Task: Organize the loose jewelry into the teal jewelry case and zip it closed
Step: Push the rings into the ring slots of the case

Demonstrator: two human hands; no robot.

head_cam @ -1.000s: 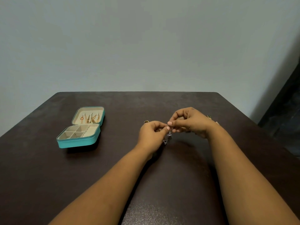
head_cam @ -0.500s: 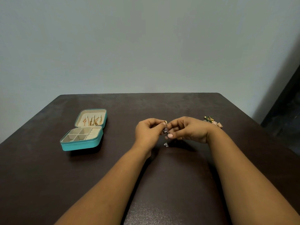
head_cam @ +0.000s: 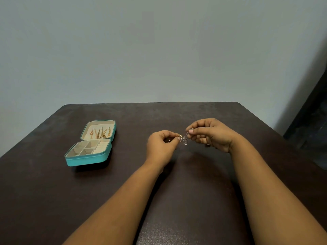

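The teal jewelry case lies open on the left of the dark table. Its lid holds several gold pieces, and its cream compartments look bare. Above the table's middle, my left hand pinches a small gold ring. My right hand pinches a silvery dangling earring right beside the ring. The two pieces touch or nearly touch; I cannot tell whether they are tangled. Another small ring peeks out under my left fingers.
A pale wall rises behind the table. Dark furniture stands off the right edge. The case sits well left of both hands.
Both hands have risen a little off the table with the pieces. The loose jewelry seen by my right wrist half a second ago is now hidden behind that hand.
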